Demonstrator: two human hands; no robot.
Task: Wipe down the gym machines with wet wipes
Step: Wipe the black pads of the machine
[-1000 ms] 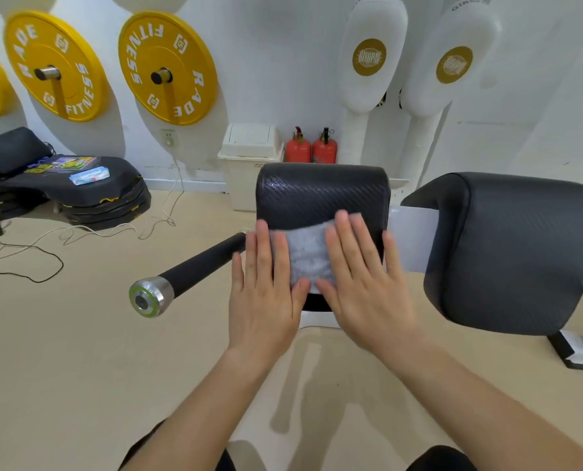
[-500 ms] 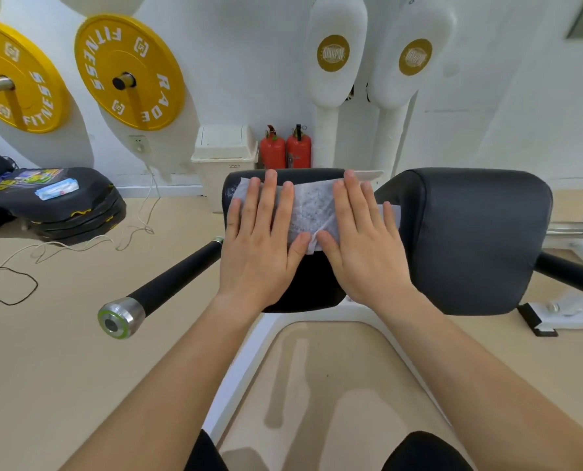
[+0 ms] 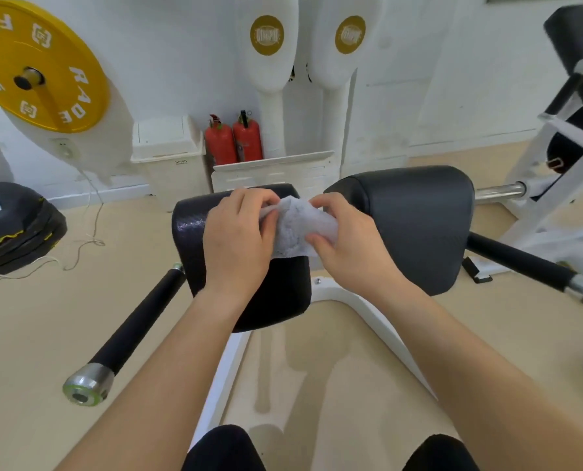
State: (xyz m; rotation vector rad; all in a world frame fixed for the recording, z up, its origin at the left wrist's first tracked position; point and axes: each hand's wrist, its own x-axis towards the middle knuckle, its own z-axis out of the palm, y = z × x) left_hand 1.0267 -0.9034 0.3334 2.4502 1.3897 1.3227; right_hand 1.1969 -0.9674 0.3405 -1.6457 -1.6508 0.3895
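Note:
A crumpled white wet wipe [image 3: 298, 226] is held between both hands above the left black pad [image 3: 215, 263] of a gym machine. My left hand [image 3: 237, 243] pinches the wipe's left edge with curled fingers. My right hand [image 3: 346, 243] grips its right side, thumb underneath. The pad's surface shows a damp sheen near its upper left. A second black pad [image 3: 415, 226] sits just to the right.
A black handle with a steel end cap [image 3: 88, 385] juts toward me at the lower left, another handle [image 3: 527, 263] at the right. A white frame [image 3: 358, 300] runs under the pads. A bin [image 3: 167, 158], two fire extinguishers [image 3: 234, 141] and a yellow plate [image 3: 35, 66] stand by the wall.
Both hands were pressed flat on the wipe spread over the left pad. Now they have lifted it and bunched it up between curled fingers.

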